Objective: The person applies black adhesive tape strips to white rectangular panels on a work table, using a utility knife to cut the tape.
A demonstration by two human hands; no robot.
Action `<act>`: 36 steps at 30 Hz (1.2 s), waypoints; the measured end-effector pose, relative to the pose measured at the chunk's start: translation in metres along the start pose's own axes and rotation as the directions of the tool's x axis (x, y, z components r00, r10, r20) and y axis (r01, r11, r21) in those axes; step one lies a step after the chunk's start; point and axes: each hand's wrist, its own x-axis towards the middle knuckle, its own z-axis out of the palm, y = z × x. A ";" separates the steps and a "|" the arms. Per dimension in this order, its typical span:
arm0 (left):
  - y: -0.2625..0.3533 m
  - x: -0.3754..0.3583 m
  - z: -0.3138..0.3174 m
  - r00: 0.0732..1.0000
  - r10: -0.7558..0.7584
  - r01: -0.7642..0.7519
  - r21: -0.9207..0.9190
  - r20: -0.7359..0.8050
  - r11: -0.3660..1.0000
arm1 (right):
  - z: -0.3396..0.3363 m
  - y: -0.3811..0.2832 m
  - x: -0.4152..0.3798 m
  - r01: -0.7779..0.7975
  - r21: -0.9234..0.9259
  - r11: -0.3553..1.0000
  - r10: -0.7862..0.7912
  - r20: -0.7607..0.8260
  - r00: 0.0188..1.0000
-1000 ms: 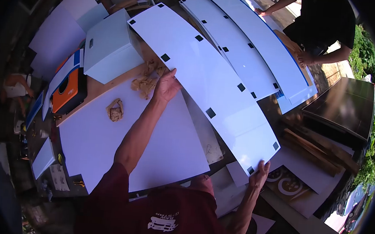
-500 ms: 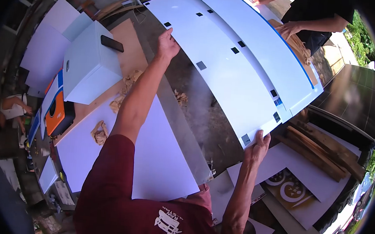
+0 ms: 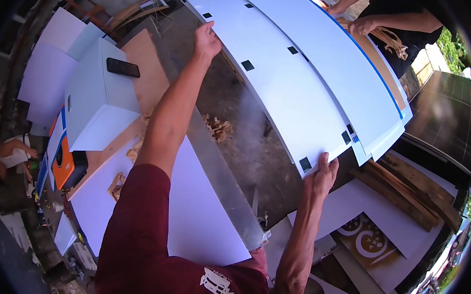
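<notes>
- Across the upper middle of the frame, the white panel slants down to the right, its long edges lined with black squares.
- At its near long edge, toward the upper end, the left hand pinches the rim, fingers by a black square.
- At the lower end, the right hand pinches the short edge close to the corner square, its wrist toward the bottom of the frame.
- Between that near edge and the tabletop lies an open strip of ground with crumpled brown paper on it.
- Along the panel's far side, close up, runs a wider white sheet with a blue strip on its outer edge; layered corners jut out at its lower right end.
- Beyond the blue strip, a co-worker's hands are at a bundle of brown paper.
- Right of the right hand, wooden planks and a dark glossy panel take up room.
- Left of the left arm stand a white box with a phone on top and an orange-and-black case.
- Lower right, a stencilled sheet shows pale rings and small letters, V and A among them; the shirt bears a white vehicle-like print.
</notes>
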 end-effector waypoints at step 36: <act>-0.217 -0.194 0.141 0.783 -0.601 0.441 0.538 0.161 0.719 | -0.067 -0.124 0.112 0.012 -0.212 0.977 -0.030 -0.081 0.996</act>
